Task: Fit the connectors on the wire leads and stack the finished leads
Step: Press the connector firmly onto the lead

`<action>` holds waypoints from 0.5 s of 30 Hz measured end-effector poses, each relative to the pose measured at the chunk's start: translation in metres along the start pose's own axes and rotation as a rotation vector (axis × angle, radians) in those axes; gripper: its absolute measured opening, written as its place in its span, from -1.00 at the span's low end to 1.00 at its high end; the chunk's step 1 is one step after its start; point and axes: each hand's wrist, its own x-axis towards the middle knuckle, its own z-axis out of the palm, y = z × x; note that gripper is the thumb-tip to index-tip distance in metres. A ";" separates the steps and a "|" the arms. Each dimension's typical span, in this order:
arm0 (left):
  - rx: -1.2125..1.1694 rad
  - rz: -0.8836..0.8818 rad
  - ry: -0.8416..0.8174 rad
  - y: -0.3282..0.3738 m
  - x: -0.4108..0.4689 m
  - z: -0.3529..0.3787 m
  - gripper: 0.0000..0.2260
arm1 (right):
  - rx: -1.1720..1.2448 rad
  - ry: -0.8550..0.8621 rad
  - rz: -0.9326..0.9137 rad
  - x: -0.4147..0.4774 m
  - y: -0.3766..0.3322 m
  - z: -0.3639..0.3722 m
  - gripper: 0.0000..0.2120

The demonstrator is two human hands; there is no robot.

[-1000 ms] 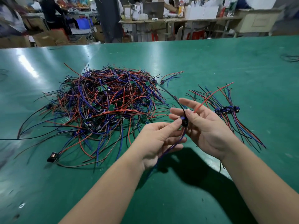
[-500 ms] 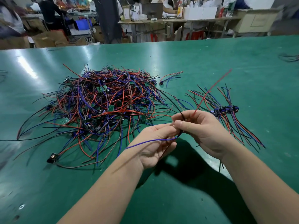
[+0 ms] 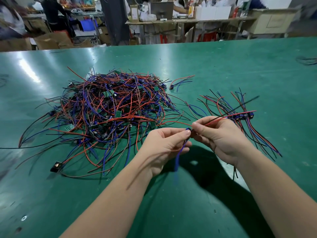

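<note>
A glossy green table (image 3: 223,66) fills the view. On its left half lies a big tangled heap of red, blue and black wire leads (image 3: 109,114), with small green circuit boards scattered through it. At the heap's near left edge a square black connector (image 3: 55,166) sits on the table at the end of its wires.

Right of the heap, near the middle, the left hand (image 3: 163,150) is raised off the table. Its thumb and forefinger pinch a small dark connector (image 3: 188,130), and the other fingers are curled beneath. A blue wire (image 3: 177,158) hangs from the connector down past the palm.

Far beyond the hands, just off the heap's right edge, a single lead with red and blue wires (image 3: 171,87) lies alone.

The right hand (image 3: 223,138) meets the left at the connector. Its thumb and forefinger pinch a red wire and a black wire (image 3: 212,121) just beside it, and both wires stick out up and to the right.

Just right of this hand, the stack of finished leads (image 3: 243,117) lies on the table. Its dark connectors are lined up in a short row, and its wires fan out far and near.
</note>
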 end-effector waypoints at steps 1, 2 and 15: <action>-0.020 0.003 -0.005 0.002 0.000 0.000 -0.97 | 0.020 0.014 0.017 0.000 -0.002 0.000 -0.84; -0.039 0.008 -0.007 0.003 0.001 -0.001 -0.93 | 0.020 0.024 0.032 0.000 -0.005 -0.001 -0.83; 0.025 0.005 -0.077 0.002 -0.003 0.000 -0.93 | -0.076 0.040 -0.005 0.000 -0.006 -0.003 -0.86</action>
